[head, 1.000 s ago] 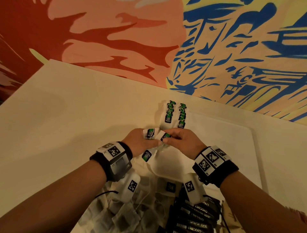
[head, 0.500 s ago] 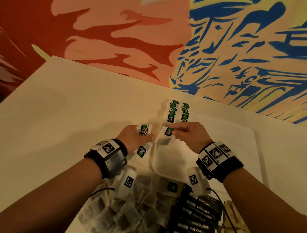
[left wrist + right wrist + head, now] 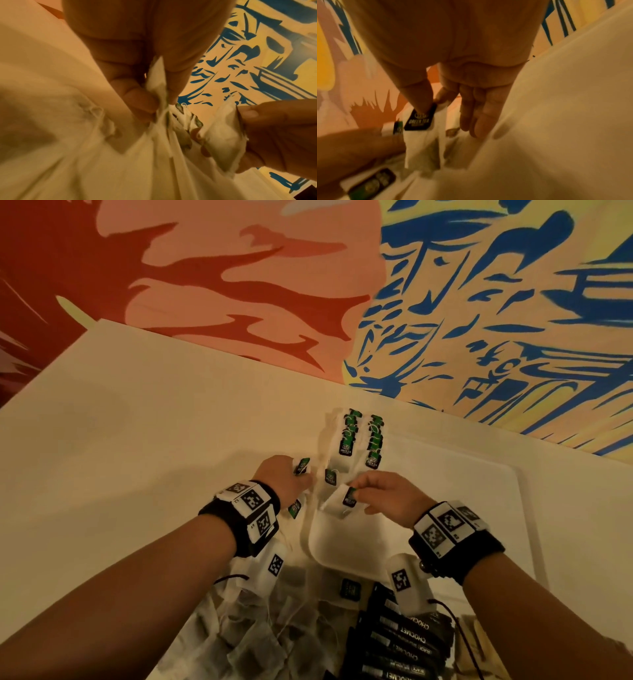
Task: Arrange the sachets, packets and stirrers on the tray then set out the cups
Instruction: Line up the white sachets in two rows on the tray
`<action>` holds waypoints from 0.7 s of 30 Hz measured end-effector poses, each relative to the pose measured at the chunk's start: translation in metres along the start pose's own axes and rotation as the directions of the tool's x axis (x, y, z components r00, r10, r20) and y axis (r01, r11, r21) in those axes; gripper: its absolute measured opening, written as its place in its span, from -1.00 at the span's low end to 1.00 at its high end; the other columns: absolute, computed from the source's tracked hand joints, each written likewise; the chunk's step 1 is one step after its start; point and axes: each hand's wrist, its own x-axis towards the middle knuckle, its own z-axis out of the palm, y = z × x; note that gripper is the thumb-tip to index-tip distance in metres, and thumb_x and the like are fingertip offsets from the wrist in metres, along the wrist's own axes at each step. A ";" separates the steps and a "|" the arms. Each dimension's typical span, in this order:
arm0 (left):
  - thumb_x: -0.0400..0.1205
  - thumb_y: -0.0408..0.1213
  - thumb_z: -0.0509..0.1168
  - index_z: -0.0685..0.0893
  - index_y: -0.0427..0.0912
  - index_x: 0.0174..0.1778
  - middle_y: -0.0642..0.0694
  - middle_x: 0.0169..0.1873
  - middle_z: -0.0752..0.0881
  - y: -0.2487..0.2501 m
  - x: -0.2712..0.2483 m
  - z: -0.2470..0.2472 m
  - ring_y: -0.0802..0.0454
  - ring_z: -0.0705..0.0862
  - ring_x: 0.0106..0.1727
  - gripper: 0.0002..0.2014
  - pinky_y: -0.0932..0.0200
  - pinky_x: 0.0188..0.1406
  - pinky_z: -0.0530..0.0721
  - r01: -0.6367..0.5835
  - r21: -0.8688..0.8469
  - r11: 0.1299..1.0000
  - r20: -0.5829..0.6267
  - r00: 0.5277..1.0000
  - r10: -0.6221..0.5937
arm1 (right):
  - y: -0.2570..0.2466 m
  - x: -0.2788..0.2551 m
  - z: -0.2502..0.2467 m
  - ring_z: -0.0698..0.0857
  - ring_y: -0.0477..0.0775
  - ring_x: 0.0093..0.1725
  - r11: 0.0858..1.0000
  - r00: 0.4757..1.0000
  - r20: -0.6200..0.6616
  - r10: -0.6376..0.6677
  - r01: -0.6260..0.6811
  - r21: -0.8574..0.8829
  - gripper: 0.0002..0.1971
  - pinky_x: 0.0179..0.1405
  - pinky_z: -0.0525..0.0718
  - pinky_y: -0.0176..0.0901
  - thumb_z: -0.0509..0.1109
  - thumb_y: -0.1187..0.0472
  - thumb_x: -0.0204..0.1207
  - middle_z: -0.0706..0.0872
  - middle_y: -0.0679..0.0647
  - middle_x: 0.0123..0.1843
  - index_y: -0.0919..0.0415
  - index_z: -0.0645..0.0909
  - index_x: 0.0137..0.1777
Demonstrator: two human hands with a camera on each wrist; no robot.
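Note:
Two rows of green-tea bags lie at the far left corner of the white tray. My left hand stands just left of the tray's edge and pinches a small bunch of tea bags between thumb and fingers, green tags sticking out. My right hand is over the tray's near left part. Its thumb and forefinger pinch one tea bag by its black green-tea tag, the white pouch hanging below. The two hands are close together.
A loose heap of tea bags lies on the table in front of me, with a row of black Chocomel sachets to its right. A painted wall runs along the table's far edge. Bare tray surface lies right of my right hand.
My right hand has come back toward me from the rows of tea bags, with one bag in its pinch. My left hand has shifted a little left and away, still with its bunch.

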 end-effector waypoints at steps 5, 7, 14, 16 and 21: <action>0.49 0.06 0.44 0.76 -0.27 -0.14 -0.17 -0.26 0.77 0.009 0.005 0.004 -0.10 0.74 -0.18 -0.61 0.03 -0.15 0.72 0.013 0.023 1.000 -0.001 1.000 -0.013 | -0.003 0.010 0.021 0.64 0.11 -0.11 0.999 0.999 0.029 -0.045 0.046 -0.005 -0.80 0.11 0.64 0.20 0.37 0.28 0.53 0.72 0.32 0.17 -0.04 0.64 -0.23; 0.49 0.03 0.44 0.76 -0.28 -0.18 -0.15 -0.30 0.77 0.009 0.006 0.003 -0.09 0.75 -0.20 -0.63 0.05 -0.16 0.73 0.024 0.030 0.999 0.003 1.000 -0.024 | -0.005 0.011 0.023 0.61 0.01 -0.15 0.997 0.997 0.027 -0.071 0.071 -0.004 -0.79 0.06 0.63 0.12 0.37 0.28 0.54 0.74 0.27 0.12 -0.05 0.64 -0.24; 0.58 -0.10 0.38 0.70 -0.23 -0.15 -0.10 -0.27 0.71 0.004 -0.003 -0.016 0.00 0.67 -0.24 -0.77 0.17 -0.29 0.63 -0.047 0.025 0.999 -0.075 0.996 0.049 | -0.009 0.013 -0.006 0.67 -0.20 -0.17 0.978 0.946 -0.258 -0.196 0.171 -0.117 -0.87 -0.17 0.50 -0.46 0.41 0.21 0.56 0.75 -0.13 -0.18 0.02 0.75 0.03; 0.59 -0.12 0.36 0.68 -0.21 -0.21 -0.05 -0.36 0.66 0.004 -0.006 -0.025 0.07 0.60 -0.34 -0.79 0.28 -0.43 0.51 -0.082 0.044 0.996 -0.102 0.991 0.086 | -0.012 0.014 -0.010 0.66 -0.17 -0.15 0.964 0.945 -0.236 -0.225 0.181 -0.196 -0.83 -0.14 0.50 -0.48 0.39 0.21 0.58 0.73 -0.13 -0.17 0.03 0.76 0.10; 0.61 -0.16 0.36 0.71 -0.19 -0.16 0.01 -0.42 0.63 0.003 -0.009 -0.042 0.12 0.59 -0.39 -0.84 0.36 -0.50 0.44 -0.121 0.003 0.993 -0.178 0.977 0.119 | -0.016 0.025 -0.012 0.55 -0.37 -0.29 0.941 0.962 -0.169 -0.213 0.155 -0.302 -0.81 -0.27 0.42 -0.64 0.37 0.20 0.59 0.58 -0.38 -0.30 0.04 0.75 0.12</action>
